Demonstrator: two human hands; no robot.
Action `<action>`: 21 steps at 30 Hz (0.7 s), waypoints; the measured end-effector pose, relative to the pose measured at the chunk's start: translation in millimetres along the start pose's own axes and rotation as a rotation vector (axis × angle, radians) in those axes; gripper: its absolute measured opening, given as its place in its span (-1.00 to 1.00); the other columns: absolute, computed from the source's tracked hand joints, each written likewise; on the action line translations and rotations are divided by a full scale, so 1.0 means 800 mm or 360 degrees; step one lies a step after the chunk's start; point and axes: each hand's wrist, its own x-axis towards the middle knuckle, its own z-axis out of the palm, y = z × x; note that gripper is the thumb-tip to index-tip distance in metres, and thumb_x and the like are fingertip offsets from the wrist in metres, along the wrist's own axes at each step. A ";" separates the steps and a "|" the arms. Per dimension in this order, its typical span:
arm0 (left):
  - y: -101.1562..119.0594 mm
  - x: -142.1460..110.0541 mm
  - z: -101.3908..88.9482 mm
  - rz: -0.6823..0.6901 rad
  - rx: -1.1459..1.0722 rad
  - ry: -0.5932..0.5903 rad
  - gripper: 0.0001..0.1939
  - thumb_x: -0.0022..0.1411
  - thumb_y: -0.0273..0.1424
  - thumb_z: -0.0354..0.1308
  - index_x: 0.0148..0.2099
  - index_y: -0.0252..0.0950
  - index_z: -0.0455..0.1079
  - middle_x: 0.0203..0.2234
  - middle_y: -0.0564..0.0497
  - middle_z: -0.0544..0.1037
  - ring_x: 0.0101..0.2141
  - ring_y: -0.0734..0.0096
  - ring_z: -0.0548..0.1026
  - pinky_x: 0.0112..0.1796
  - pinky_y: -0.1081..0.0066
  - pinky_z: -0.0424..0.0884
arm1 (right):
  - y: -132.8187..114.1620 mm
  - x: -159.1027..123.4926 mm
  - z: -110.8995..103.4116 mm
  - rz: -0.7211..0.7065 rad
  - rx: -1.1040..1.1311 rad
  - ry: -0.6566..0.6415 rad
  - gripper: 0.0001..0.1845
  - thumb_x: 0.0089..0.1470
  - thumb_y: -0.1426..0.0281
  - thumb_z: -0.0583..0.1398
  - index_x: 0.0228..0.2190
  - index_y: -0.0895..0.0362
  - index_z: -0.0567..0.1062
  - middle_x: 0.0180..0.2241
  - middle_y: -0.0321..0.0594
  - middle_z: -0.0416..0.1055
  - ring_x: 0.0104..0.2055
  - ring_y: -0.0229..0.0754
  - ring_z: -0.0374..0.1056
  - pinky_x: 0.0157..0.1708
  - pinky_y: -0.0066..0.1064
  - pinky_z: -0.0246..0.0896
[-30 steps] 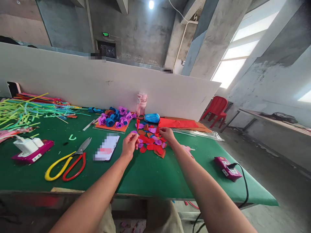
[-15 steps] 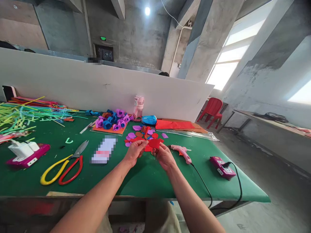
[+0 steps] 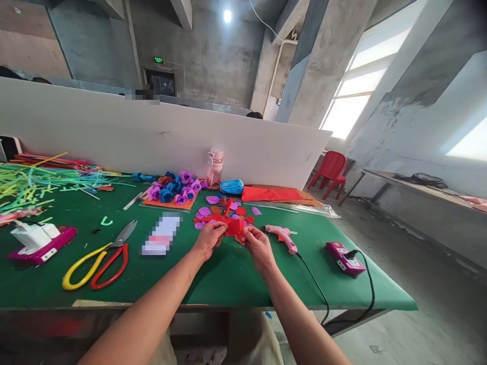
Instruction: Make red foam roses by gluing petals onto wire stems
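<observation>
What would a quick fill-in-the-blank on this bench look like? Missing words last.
The left hand and right hand hold a thin piece whose colour is ____. The scissors have one red handle and one ____ handle. The pink glue gun lies nearer the ____ hand.

Missing words: red; yellow; right.

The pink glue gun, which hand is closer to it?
Right. The right hand is just left of the glue gun; the left hand is farther off, past the red piece.
</observation>
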 end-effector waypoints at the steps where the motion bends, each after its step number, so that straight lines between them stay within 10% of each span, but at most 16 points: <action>1: 0.000 0.001 -0.002 -0.0002 -0.0011 0.0027 -0.76 -0.09 -0.27 0.22 -0.47 -0.35 0.31 -0.74 0.18 0.26 -0.77 0.74 0.03 -0.73 0.57 -0.18 | 0.000 -0.001 -0.002 0.0010 0.0035 0.0012 -0.75 -0.15 0.24 0.31 -0.50 0.16 0.45 -0.62 -0.36 0.31 -0.57 -0.39 0.18 -0.55 -0.55 0.06; 13: -0.005 0.016 -0.016 -0.0017 -0.0175 0.0333 -0.58 -0.02 -0.34 0.25 -0.10 -0.43 0.34 -0.68 0.16 0.31 -0.77 0.76 0.04 -0.72 0.60 -0.15 | -0.007 -0.018 -0.006 0.0147 0.0456 0.0082 -0.76 -0.27 0.33 0.38 -0.51 0.15 0.47 -0.62 -0.40 0.27 -0.60 -0.42 0.16 -0.62 -0.59 0.08; 21: 0.013 -0.013 0.012 0.0038 -0.0005 -0.0205 -0.63 -0.06 -0.13 0.25 -0.47 -0.39 0.37 -0.72 0.20 0.20 -0.75 0.76 -0.02 -0.71 0.55 -0.19 | -0.004 -0.019 0.006 0.0068 0.0483 -0.0016 -0.82 -0.17 0.34 0.34 -0.48 0.14 0.48 -0.60 -0.37 0.32 -0.59 -0.42 0.15 -0.60 -0.60 0.08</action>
